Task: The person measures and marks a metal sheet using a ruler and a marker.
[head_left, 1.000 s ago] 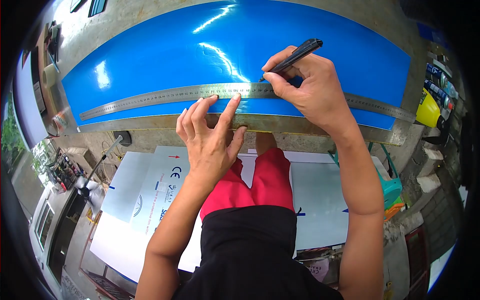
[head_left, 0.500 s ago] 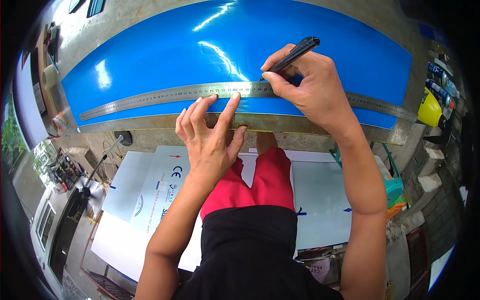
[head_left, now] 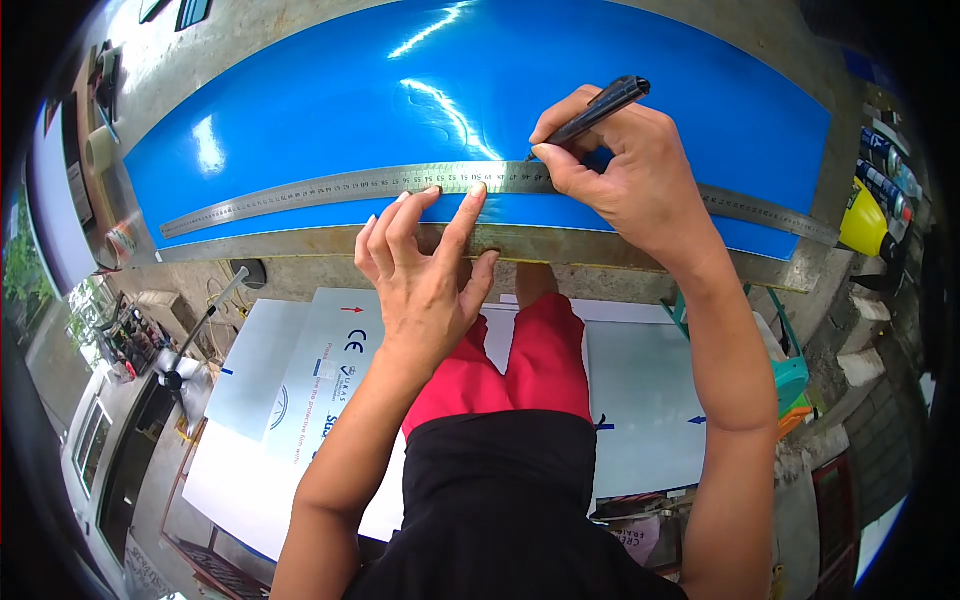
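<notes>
A long steel ruler (head_left: 330, 190) lies along the near side of a glossy blue sheet (head_left: 300, 110). My left hand (head_left: 425, 265) rests its fingertips on the ruler's near edge, index finger stretched out by the 50 mark and the fingers spread, with the thumb lower near the bench edge. Pinched in my right hand (head_left: 630, 170) is a black marker pen (head_left: 600, 110), slanted up to the right. Its tip comes down at the ruler's far edge, around the 46 mark. The right hand covers part of the ruler's scale.
The blue sheet lies on a metal-edged bench (head_left: 560, 245). Below it are large pale film-covered panels (head_left: 640, 400) with printed marks. To the right stand a yellow bottle (head_left: 863, 222), spray cans (head_left: 880, 185) and a teal plastic item (head_left: 790, 375). A tape roll (head_left: 100, 152) sits far left.
The view has shifted slightly, so everything on the bench appears a little further right. Both hands, the pen and the ruler keep the same places relative to each other.
</notes>
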Available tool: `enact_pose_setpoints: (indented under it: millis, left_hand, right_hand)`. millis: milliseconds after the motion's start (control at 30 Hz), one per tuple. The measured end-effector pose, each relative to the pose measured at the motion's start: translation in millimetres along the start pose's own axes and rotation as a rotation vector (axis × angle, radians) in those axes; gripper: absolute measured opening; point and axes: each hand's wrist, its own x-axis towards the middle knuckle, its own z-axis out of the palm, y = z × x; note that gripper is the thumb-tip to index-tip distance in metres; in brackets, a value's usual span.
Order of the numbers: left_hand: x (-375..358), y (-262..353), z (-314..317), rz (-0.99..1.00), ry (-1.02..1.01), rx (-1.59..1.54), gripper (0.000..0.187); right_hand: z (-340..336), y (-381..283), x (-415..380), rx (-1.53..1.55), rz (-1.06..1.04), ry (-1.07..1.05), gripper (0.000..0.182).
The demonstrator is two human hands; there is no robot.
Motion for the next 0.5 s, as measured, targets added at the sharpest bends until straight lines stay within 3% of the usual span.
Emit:
enact_pose_setpoints:
  millis: [500]
  left_hand:
    - [-0.7, -0.1, -0.1, 0.001, -0.006, 0.007, 0.068]
  right_hand:
    - [3.1, 3.5, -0.6, 0.020, -0.033, 0.025, 0.012]
